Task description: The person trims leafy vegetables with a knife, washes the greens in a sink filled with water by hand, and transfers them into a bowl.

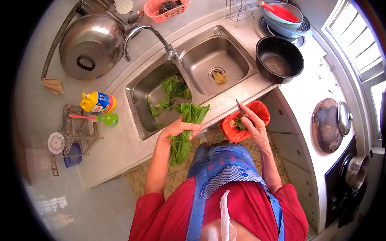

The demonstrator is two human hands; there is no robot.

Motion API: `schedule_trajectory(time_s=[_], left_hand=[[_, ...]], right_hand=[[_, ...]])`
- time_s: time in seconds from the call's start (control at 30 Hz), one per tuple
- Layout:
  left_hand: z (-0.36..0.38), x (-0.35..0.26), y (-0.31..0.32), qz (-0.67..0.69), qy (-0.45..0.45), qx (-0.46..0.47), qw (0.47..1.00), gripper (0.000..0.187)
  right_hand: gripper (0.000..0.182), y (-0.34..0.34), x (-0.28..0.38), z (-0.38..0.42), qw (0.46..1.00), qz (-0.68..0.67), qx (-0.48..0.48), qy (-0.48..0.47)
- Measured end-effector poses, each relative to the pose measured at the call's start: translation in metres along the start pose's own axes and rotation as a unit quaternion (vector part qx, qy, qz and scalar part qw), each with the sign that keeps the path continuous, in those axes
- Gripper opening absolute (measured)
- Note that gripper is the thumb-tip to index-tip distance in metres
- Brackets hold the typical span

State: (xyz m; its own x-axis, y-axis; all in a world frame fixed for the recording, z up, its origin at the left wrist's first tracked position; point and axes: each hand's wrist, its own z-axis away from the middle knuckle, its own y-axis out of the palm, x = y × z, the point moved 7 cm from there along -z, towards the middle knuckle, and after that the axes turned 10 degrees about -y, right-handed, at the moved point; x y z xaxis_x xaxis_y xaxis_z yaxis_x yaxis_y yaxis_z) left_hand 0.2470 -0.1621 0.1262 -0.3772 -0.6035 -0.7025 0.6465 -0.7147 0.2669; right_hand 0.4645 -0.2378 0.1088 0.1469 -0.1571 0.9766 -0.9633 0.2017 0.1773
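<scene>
My left hand [181, 127] is closed around a bunch of leafy greens [194, 114], whose leaves spread above and hang below the fist at the counter's front edge. In my right hand [254, 123] is a small knife [239, 106], its blade pointing up and away from me. Just behind that hand an open red plastic bag [230, 127] hangs at the cabinet front, with some green scraps [240, 123] inside. More loose green leaves [173, 87] lie in the left sink basin [138, 92]. The knife and the greens are apart.
A yellowish scrap [219, 77] sits by the drain of the right basin [193, 60]. The faucet [171, 52] arches over the left basin. A black pot [280, 60] stands right of the sink. Left are a yellow bottle [98, 103] and a wire rack [80, 132]; a stove [335, 188] is at right.
</scene>
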Motion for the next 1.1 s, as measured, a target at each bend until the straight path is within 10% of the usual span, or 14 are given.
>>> schedule_trajectory(time_s=[0.23,0.67,0.77,0.83,1.0,1.1], left_hand=[[-0.016,0.003,0.024,0.128,-0.047,0.103,0.985,0.022],[-0.050,-0.006,0.065,0.023,-0.110,0.178,0.977,0.019],[-0.053,-0.004,0.069,0.022,-0.117,0.180,0.976,0.017],[-0.049,-0.009,0.071,0.032,-0.118,0.176,0.977,0.017],[-0.015,-0.013,0.037,0.064,-0.086,0.092,0.990,0.020],[0.013,-0.019,0.017,0.100,-0.031,0.055,0.993,0.021]], right_hand=[[0.050,0.030,0.002,0.013,0.975,-0.123,0.143,0.119],[0.056,0.031,-0.025,0.025,0.890,-0.429,0.065,0.138],[0.048,0.022,-0.028,0.024,0.912,-0.390,0.033,0.125],[0.041,-0.004,-0.029,0.021,0.997,-0.073,-0.035,0.016],[0.041,-0.056,0.006,0.029,0.993,0.033,-0.115,-0.016],[0.042,-0.067,0.016,0.037,0.915,0.356,-0.104,-0.159]])
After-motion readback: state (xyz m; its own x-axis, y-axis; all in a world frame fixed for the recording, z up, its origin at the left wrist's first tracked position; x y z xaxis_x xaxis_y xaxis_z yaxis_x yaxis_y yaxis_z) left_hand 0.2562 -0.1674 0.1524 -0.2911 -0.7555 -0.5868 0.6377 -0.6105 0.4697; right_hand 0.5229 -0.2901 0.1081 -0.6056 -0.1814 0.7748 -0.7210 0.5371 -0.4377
